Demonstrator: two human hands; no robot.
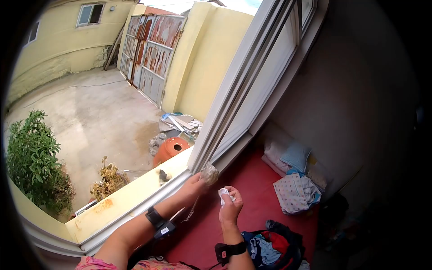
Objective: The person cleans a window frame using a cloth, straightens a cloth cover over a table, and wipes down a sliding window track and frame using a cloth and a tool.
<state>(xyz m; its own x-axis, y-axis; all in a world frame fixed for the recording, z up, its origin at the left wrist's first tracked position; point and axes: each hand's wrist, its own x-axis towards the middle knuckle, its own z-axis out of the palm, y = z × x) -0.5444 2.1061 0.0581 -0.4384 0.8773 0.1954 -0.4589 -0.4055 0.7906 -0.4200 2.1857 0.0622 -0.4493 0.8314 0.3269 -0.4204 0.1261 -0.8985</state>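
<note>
My left hand (194,185) reaches to the lower corner of the window frame (198,155). Its fingers are closed on a crumpled, greyish-beige bundle (209,174), partly see-through; I cannot make out its kind. A thin pale string (192,209) hangs below that hand. To its right, over the red surface, my right hand (231,206) pinches a crumpled white wad (224,192), tissue or cloth. Both wrists wear black straps with small devices.
A dark object (164,177) sits on the yellow outer sill (105,204). Folded bedding (294,191) and a pile of clothes (270,247) lie on the red surface (252,180). Outside are a terracotta pot (168,150), plants (33,148) and a rusty gate (153,54).
</note>
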